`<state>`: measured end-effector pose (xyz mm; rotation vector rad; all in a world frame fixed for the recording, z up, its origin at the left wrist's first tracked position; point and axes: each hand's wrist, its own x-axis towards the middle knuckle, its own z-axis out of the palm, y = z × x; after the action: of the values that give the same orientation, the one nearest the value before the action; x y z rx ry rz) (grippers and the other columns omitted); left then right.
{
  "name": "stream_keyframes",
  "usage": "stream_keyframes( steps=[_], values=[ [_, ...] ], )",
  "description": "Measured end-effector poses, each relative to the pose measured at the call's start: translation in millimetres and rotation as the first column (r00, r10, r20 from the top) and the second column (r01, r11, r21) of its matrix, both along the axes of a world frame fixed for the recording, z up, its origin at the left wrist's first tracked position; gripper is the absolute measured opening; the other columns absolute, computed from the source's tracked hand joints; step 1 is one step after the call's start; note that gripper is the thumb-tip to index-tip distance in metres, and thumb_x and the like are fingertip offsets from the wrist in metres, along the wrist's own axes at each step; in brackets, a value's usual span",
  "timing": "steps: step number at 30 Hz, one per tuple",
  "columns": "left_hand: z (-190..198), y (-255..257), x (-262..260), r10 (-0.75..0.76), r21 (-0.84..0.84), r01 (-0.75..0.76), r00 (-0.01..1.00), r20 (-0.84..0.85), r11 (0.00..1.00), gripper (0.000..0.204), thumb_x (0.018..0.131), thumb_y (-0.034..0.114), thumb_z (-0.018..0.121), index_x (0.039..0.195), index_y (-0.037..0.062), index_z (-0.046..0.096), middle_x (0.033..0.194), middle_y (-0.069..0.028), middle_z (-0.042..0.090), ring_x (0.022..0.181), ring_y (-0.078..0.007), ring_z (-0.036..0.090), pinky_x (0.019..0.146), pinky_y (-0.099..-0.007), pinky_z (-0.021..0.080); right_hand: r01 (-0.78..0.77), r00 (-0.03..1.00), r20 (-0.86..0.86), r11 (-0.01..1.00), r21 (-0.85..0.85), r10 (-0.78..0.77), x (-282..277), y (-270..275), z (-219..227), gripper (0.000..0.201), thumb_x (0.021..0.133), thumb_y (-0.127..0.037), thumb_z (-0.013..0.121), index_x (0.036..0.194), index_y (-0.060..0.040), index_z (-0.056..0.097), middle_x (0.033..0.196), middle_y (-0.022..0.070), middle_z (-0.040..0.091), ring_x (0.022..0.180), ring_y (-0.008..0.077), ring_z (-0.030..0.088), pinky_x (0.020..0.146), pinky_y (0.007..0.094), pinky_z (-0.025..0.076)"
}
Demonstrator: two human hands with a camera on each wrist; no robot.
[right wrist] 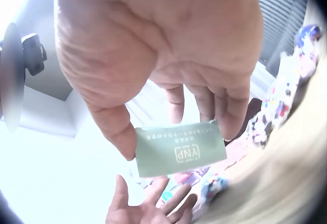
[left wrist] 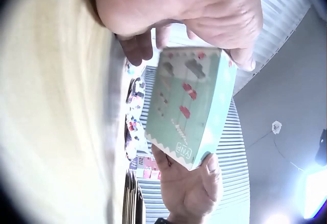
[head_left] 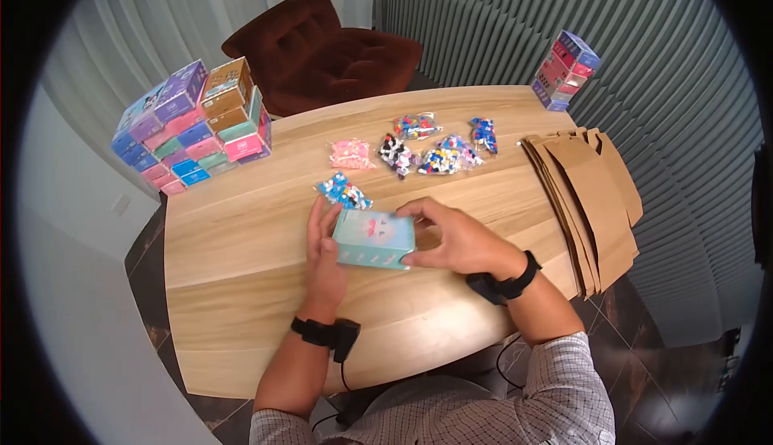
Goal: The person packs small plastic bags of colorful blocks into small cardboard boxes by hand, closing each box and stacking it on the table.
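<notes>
Table point(head_left: 241, 300): pale wood, rounded ends, runs left to right across the head view; everything below lies on it or is held over it.
Chair point(head_left: 322, 46): dark brown upholstery, beyond the far edge.
Bags point(head_left: 592, 203): flat brown paper stack at the right end, overhanging the near edge.
Box stack point(head_left: 193, 127): many coloured cartons piled at the far left corner.
Small stack point(head_left: 565, 70): a few pink and blue cartons at the far right edge, well apart from the big pile.
Right hand point(head_left: 459, 240): thumb on the near side and fingers over the far side of the box's right end, pinching it.
Left hand point(head_left: 324, 252): fingers fairly straight, palm flat against the box's left end; thumb on the near edge as the left wrist view shows.
Box point(head_left: 375, 238): mint green, held between both hands just above the table near its middle front. Long axis lies left to right, level. Broad printed face turned up toward the head camera; the narrow end marked YNP point(right wrist: 187, 154) faces the right hand.
Packets point(head_left: 439, 155): clear pouches of mixed coloured pieces, clustered past the box toward the far edge.
Pink packet point(head_left: 351, 154): left of that cluster.
Blue packet point(head_left: 344, 191): nearest the box, just beyond the left fingertips.
</notes>
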<state>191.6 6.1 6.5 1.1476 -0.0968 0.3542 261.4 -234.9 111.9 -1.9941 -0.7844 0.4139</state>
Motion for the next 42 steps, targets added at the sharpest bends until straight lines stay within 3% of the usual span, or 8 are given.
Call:
stream_keyframes(
  steps=[2,7,12,15,21,27,33,42],
  values=[
    [2.5,-0.9,-2.5,-0.018,-0.008,0.018,1.0,-0.018,1.0,0.077,0.107,0.055,0.057,0.162,0.0054,0.035,0.151,-0.0146,0.051,0.136,-0.0224,0.051,0.115,-0.0397,0.041,0.006,1.0,-0.014,1.0,-0.018,-0.006,-10.6,10.9,-3.5,0.07,0.081,-0.025,0.09,0.139,-0.0037,0.057,0.127,0.0202,0.068,0.121,0.0317,0.065,0.104,0.0416,0.053],
    [-4.7,0.5,-3.6,0.037,0.063,-0.034,0.998,-0.049,0.997,0.054,0.111,0.047,0.052,0.143,0.0028,0.055,0.133,-0.0089,0.061,0.122,-0.0176,0.058,0.108,-0.0343,0.046,0.083,0.992,-0.118,0.962,0.26,-0.053,-9.2,11.1,-20.1,0.06,0.087,-0.019,0.086,0.139,-0.0052,0.059,0.132,0.0143,0.068,0.124,0.0282,0.064,0.106,0.0417,0.052],
    [-6.0,1.7,-1.7,0.024,-0.049,-0.027,0.997,-0.067,0.998,0.051,0.112,0.046,0.051,0.139,0.0026,0.055,0.13,-0.0092,0.062,0.119,-0.0169,0.059,0.104,-0.0342,0.048,0.087,0.985,-0.172,0.922,0.378,-0.022,-9.0,11.8,-38.4,0.049,0.09,-0.016,0.084,0.133,-0.0043,0.064,0.132,0.0116,0.068,0.123,0.0244,0.062,0.107,0.0393,0.051],
    [-3.6,-0.3,-2.3,0.007,-0.106,-0.014,0.998,-0.061,0.994,0.052,0.112,0.046,0.051,0.14,0.0019,0.055,0.13,-0.0096,0.062,0.12,-0.0173,0.06,0.105,-0.0347,0.049,0.047,0.998,-0.048,0.92,0.389,-0.031,-8.4,12.8,-37.4,0.043,0.091,-0.016,0.083,0.129,-0.0039,0.067,0.13,0.0115,0.067,0.12,0.0235,0.063,0.106,0.0384,0.051],
    [-4.0,2.3,-1.6,-0.032,-0.046,0.029,0.998,-0.058,0.998,0.059,0.113,0.052,0.043,0.144,0.0022,0.05,0.137,-0.0152,0.061,0.129,-0.0262,0.06,0.114,-0.0433,0.046,0.037,0.999,0.018,0.972,0.234,-0.043,-9.9,6.5,-19.0,0.048,0.088,-0.019,0.085,0.129,-0.0031,0.066,0.128,0.0125,0.066,0.119,0.0252,0.064,0.105,0.0378,0.051],
    [2.3,0.4,-2.5,-0.056,-0.194,0.033,0.992,-0.112,0.98,0.065,0.113,0.057,0.038,0.145,0.0026,0.05,0.14,-0.018,0.06,0.132,-0.0299,0.058,0.116,-0.0462,0.043,0.08,0.997,-0.032,0.937,0.339,-0.073,-13.5,8.6,-24.9,0.053,0.083,-0.015,0.089,0.131,-0.0051,0.067,0.13,0.0134,0.065,0.12,0.0269,0.063,0.105,0.0382,0.051],
    [5.5,2.6,-0.8,-0.112,-0.406,0.031,0.977,-0.178,0.914,0.067,0.112,0.06,0.033,0.142,0.0034,0.053,0.142,-0.0213,0.061,0.134,-0.0332,0.057,0.116,-0.0488,0.044,0.012,0.911,0.394,0.964,0.264,-0.12,-16.1,14.4,-25.1,0.056,0.073,-0.009,0.093,0.124,-0.0047,0.071,0.132,0.0126,0.065,0.118,0.0316,0.062,0.101,0.0399,0.054],
    [6.0,3.8,-0.8,-0.202,-0.485,0.091,0.962,-0.182,0.87,0.069,0.111,0.063,0.032,0.139,0.0038,0.056,0.14,-0.0203,0.062,0.132,-0.0341,0.059,0.115,-0.0502,0.046,-0.008,0.821,0.554,0.966,0.258,-0.141,-17.2,20.1,-23.6,0.048,0.07,-0.007,0.094,0.112,-0.004,0.071,0.127,0.0126,0.068,0.116,0.0326,0.062,0.09,0.0405,0.057]
  ],
)
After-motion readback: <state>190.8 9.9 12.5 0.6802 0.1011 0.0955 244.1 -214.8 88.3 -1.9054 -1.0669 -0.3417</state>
